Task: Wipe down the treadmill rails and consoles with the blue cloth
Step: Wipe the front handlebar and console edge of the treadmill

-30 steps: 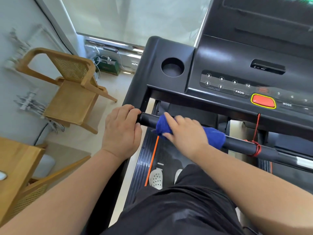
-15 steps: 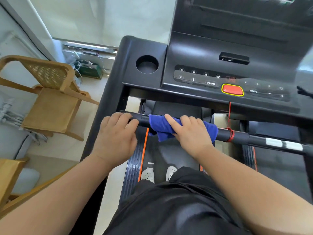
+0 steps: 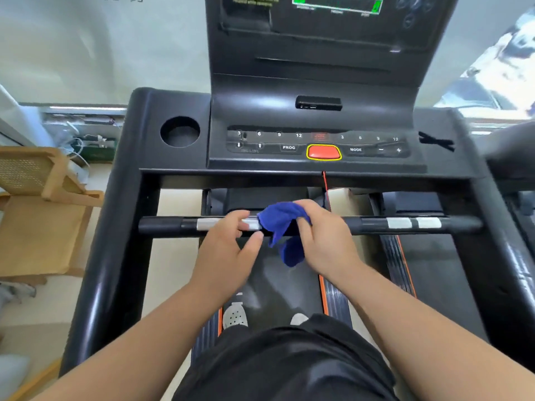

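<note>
While the right hand [image 3: 324,241] clamps the blue cloth [image 3: 282,227] on the crossbar [image 3: 373,225], the left hand [image 3: 228,250] rests half-open beside it; the cup holder [image 3: 180,131] holds nothing visible.

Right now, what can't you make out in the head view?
- Crossbar middle: hidden under the blue cloth and right hand.
- Display text: cut off by the top edge, blurred.
- Left hand grip on the bar: motion-blurred.
- Shoes: mostly hidden by the shorts.
</note>
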